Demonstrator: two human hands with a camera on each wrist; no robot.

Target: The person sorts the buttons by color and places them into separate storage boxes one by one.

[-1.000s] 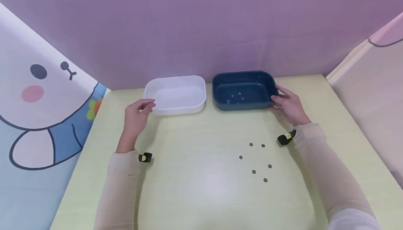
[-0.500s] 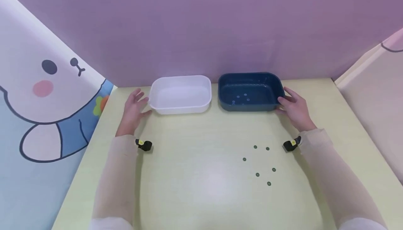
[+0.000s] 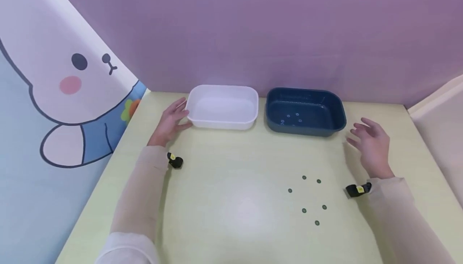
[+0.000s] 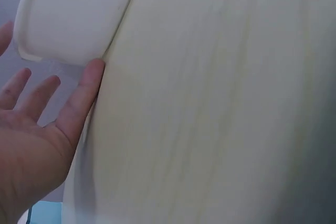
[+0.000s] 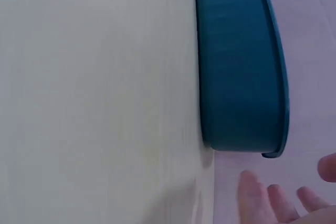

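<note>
A white rectangular tray (image 3: 223,125) stands against the back of the table. My left hand (image 3: 170,122) is at its left end with fingers loosely spread. The left wrist view has the thumb (image 4: 84,95) right at the lower corner of the tray. Beside it on the right stands a dark blue tray (image 3: 307,129), with several small rings (image 3: 288,116) lying on its floor. My right hand (image 3: 374,148) is to the right of the blue tray, apart from it, its fingers half bent around nothing. In the right wrist view a gap separates the fingertips (image 5: 252,184) from the tray's end.
Several small dark green discs (image 3: 304,210) lie scattered on the pale table (image 3: 217,183), right of the middle. A purple cloth wall (image 3: 231,31) rises behind both trays. A cloth with a cartoon animal (image 3: 68,95) hangs at the left.
My left hand opens its closed-up fingers and settles at the white tray's left end. The right hand lets go of the blue tray and draws off to the right. The head view shifts.
</note>
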